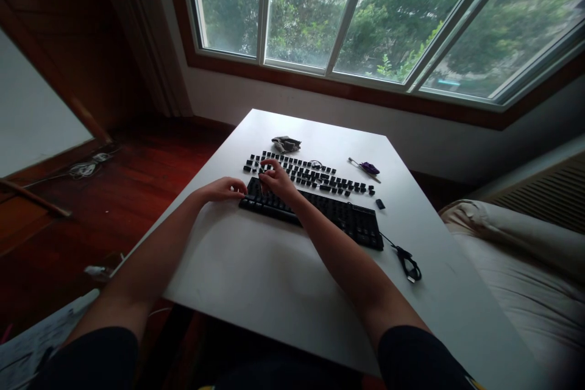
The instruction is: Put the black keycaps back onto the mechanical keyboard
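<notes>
Just beyond the right hand (276, 180) lie rows of loose keycaps (324, 177), with a crumpled grey cloth (286, 144) behind them; off to the right are a purple item (369, 167) and, nearer, a bundled USB cable (403, 253). The right fingertips pinch a slim tool (264, 190) over the keyboard (338, 213), beneath that grip. The left hand (223, 189), curled, meets its left end; whether clamped, I cannot tell. Black plastic keyboard, long and rectangular; smooth white table (256, 280).
</notes>
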A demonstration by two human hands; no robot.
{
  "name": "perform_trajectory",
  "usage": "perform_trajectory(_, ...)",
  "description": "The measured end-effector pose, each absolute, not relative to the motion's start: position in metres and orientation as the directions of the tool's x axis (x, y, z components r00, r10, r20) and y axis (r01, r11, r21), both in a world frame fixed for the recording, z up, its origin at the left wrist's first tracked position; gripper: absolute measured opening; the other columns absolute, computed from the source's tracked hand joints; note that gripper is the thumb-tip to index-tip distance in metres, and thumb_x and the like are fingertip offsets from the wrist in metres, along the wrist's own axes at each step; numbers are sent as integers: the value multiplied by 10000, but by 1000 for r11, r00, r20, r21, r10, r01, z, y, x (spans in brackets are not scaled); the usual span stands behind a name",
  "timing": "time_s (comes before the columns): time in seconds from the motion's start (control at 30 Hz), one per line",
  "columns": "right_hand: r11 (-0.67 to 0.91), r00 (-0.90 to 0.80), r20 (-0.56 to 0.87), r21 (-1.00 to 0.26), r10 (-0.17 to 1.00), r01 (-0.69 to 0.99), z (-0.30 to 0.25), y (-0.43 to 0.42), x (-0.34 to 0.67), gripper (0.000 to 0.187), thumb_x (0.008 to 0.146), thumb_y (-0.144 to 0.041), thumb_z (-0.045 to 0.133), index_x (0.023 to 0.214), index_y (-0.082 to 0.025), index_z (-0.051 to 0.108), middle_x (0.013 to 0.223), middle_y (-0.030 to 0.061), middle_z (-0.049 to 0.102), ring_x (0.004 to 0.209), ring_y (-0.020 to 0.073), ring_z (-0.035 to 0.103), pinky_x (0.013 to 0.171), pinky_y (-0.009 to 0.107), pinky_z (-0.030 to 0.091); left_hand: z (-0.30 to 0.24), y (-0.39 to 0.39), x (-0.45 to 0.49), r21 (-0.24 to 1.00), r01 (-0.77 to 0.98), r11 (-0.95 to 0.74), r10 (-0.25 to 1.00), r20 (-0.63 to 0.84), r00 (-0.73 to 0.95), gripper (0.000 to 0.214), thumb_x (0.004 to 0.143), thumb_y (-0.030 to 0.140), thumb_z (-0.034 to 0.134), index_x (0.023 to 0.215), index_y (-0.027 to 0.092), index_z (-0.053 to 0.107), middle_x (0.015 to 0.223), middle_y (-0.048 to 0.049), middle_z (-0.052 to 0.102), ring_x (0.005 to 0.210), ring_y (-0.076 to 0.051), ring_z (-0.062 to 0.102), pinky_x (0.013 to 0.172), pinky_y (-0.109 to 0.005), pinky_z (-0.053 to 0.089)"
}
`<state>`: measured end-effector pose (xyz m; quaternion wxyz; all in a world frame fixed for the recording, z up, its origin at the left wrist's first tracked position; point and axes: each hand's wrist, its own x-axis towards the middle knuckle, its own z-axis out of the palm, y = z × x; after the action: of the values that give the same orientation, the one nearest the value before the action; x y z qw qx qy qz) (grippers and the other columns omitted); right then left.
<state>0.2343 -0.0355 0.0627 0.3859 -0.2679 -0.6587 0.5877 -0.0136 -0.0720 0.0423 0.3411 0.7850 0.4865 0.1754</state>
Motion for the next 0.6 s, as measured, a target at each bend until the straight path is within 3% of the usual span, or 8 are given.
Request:
perform_trajectory(0.1,25,-581,100,-990,808,-136,62,-36,234,171,884,-257,561,1043,-211,604,702,-29,647,578,130,645,571,254,542,40,-71,-14,719,636,-279,880,-72,469,435,833,554,660,1052,184,733,989,-48,721,851,-190,615,751,-271,458)
perform_trajectory(0.2,-84,-606,58,-975,794,-203,62,-37,235,179,887,-253,542,1036,-202,629,882,36,725,783,165,715,681,289,583,39,-71,-14,738,621,-263,874,-90,477,418,846,540,650,1060,187,719,1012,-48,720,884,-198,628,773,-274,467)
perform_trajectory(0.3,-48,-607,111,-970,787,-240,61,-38,235,232,857,-301,643,1071,-213,625,956,40,738,851,171,717,696,277,578,39,-71,-14,742,617,-260,870,-97,483,408,859,531,639,1066,186,708,1011,-45,716,906,-200,628,790,-274,469)
perform_trajectory(0.4,57,-556,152,-981,817,-185,57,-40,233,295,825,-395,732,1017,-203,617,834,19,723,768,160,695,604,230,530,39,-72,-13,737,620,-269,867,-96,489,409,870,535,627,1066,184,702,1004,-43,712,906,-196,621,801,-271,467)
perform_trajectory(0.5,108,-533,139,-990,835,-90,52,-41,229,356,913,-549,596,910,-193,603,660,-1,663,585,132,618,496,212,454,39,-72,-12,741,613,-273,863,-93,497,422,876,548,617,1069,181,695,997,-41,709,898,-191,616,794,-264,463)
perform_trajectory(0.6,127,-533,98,-992,840,17,47,-38,224,411,971,-568,477,839,-195,587,560,-17,607,471,116,546,444,213,409,38,-71,-12,746,608,-273,862,-91,499,437,873,561,617,1069,177,691,988,-42,706,893,-190,612,785,-258,459)
